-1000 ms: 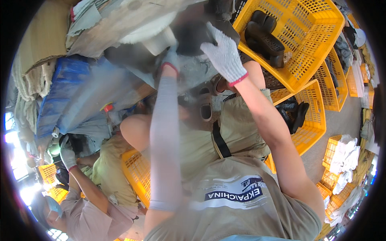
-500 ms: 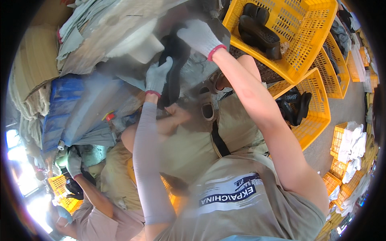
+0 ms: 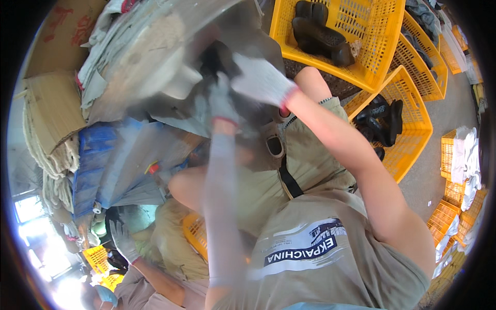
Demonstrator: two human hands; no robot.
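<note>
The fingers [image 3: 221,81] of our left hand [image 3: 223,102] were too blurred for us to tell whether they stood apart or were clamped on anything. Those of our right hand [image 3: 263,80] pointed left toward a dark piece [image 3: 209,63], and we could not tell whether they gripped it or only lay against it. Both hands were gloved and red-cuffed, close together, the right a little higher in the view. The dark piece was by their fingertips, beyond our khaki trousers [image 3: 315,150] and just beside a pale block [image 3: 183,80]; blur hid its outline and whether it touched that block.

We judged that good handling rested on two steady holds set apart along the piece, with thumbs and fingertips clear of the pale block. Knit gloves could slip or snag, so we thought a firm, flat grip safer than a pinch. Our wrists were best worked as a pair, so that the piece would not twist between them.

To our right, a yellow crate [image 3: 323,72] held dark shoe-shaped pieces [image 3: 320,39], and a second crate [image 3: 413,139] below it held black pieces [image 3: 380,119]. A co-worker's gloved hand [image 3: 123,240] was well apart from ours, at lower left
</note>
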